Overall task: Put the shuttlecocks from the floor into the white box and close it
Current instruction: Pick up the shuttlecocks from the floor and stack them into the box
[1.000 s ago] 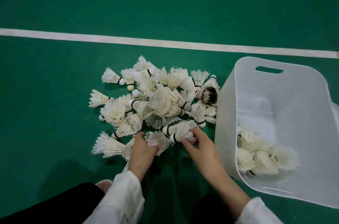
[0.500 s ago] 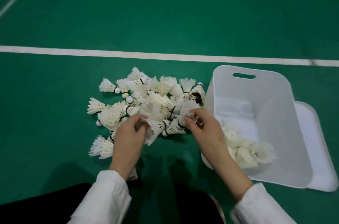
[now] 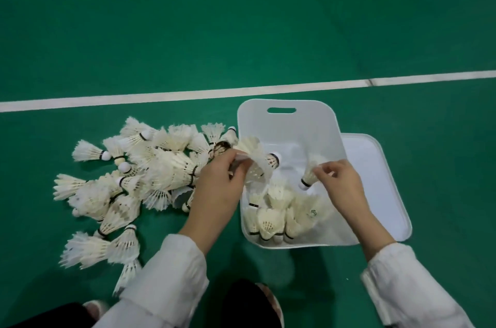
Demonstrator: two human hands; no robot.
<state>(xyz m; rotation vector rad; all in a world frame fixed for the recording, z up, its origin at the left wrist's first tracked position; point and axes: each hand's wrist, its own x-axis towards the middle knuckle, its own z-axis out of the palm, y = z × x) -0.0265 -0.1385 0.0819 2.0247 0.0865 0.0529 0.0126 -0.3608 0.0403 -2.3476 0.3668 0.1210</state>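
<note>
A pile of white feather shuttlecocks (image 3: 139, 180) lies on the green floor, left of the white box (image 3: 287, 123). The box stands open with several shuttlecocks (image 3: 279, 217) in its near end. My left hand (image 3: 220, 182) grips a few shuttlecocks (image 3: 257, 161) by the feathers, held over the box's left edge. My right hand (image 3: 341, 182) is above the inside of the box and pinches one shuttlecock (image 3: 311, 172) by its feathers, cork pointing down.
The box's white lid (image 3: 381, 180) lies flat on the floor under and to the right of the box. White court lines (image 3: 134, 98) cross the floor behind. My knees and a shoe (image 3: 268, 301) are at the bottom edge.
Both hands lifted shuttlecocks off the pile and carried them to the right, over the box. The camera view shifted, so the box sits more to the centre.
</note>
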